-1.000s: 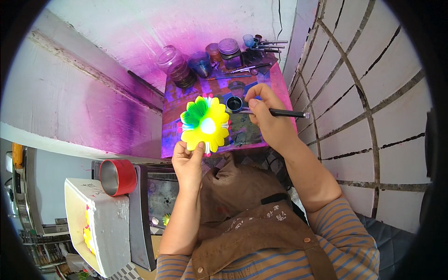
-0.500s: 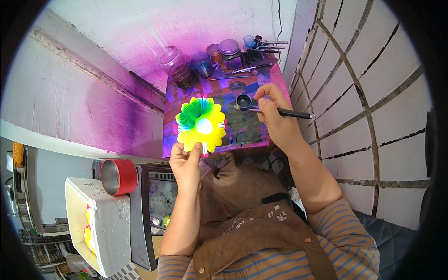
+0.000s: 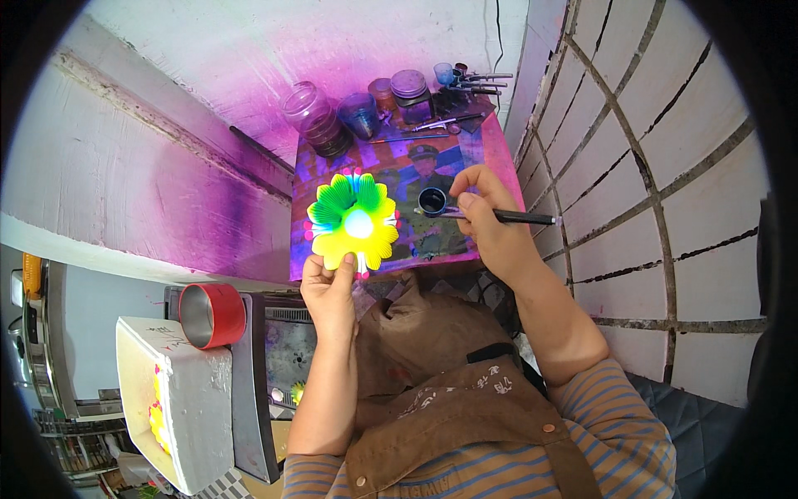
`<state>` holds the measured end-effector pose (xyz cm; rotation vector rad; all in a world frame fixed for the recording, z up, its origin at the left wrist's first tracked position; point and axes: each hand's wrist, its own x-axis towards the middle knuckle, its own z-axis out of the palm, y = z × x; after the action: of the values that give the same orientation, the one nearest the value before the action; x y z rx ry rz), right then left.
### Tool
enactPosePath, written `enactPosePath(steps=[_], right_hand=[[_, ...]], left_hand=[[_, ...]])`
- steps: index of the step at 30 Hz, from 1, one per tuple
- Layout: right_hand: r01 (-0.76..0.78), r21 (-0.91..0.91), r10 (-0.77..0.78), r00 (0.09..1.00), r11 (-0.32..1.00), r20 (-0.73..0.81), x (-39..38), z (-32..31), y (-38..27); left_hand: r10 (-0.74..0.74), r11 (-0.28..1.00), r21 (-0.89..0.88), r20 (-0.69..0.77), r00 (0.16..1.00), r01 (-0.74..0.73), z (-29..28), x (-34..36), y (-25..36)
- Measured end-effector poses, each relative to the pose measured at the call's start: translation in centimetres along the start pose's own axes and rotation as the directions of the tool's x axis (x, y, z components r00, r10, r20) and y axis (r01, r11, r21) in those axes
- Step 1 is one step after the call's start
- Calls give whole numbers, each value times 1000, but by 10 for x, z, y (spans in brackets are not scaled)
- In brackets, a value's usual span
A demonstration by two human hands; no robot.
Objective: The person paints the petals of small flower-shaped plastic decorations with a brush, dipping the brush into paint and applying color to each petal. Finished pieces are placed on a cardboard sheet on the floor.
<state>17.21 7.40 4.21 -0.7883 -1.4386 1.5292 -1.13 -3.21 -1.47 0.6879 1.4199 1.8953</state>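
Note:
A petalled flower piece (image 3: 379, 239), bright yellow with a green upper part, white middle and pink tips, is pinched at its lower edge by my left hand (image 3: 329, 291). To its right, my right hand (image 3: 492, 218) closes around an airbrush (image 3: 525, 218) with a dark handle and a round, dark-lined paint cup (image 3: 432, 201). The airbrush's front end points left at the flower, with a gap between them. Both are held above a paint-stained table (image 3: 503, 158). Whether any spray is coming out cannot be seen.
Along the table's back stand a clear jar (image 3: 316, 125), a blue cup (image 3: 359, 115), a lidded jar (image 3: 411, 96) and several airbrushes (image 3: 478, 83). A red tin (image 3: 213, 316) and a white foam box (image 3: 199, 407) holding yellow flowers are at left. A tiled wall (image 3: 648, 166) borders the right.
The flower in my left hand has shifted slightly left. The airbrush in my right hand has tilted and dropped a little, its cup slightly lower.

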Motion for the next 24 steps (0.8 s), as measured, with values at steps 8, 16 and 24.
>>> enactPosePath(steps=[8,16,24], right_hand=[[-16,-70,13,999,997,-46,2,-4,3],[-56,-27,56,998,998,-19,0,0,-2],[-39,-52,39,999,998,-11,5,1,6]], left_hand=[[8,1000,-8,-61,998,-8,4,1,1],[-20,999,-34,-74,997,17,-3,4,-5],[-304,925,-285,-161,939,251,-3,13,-31]])
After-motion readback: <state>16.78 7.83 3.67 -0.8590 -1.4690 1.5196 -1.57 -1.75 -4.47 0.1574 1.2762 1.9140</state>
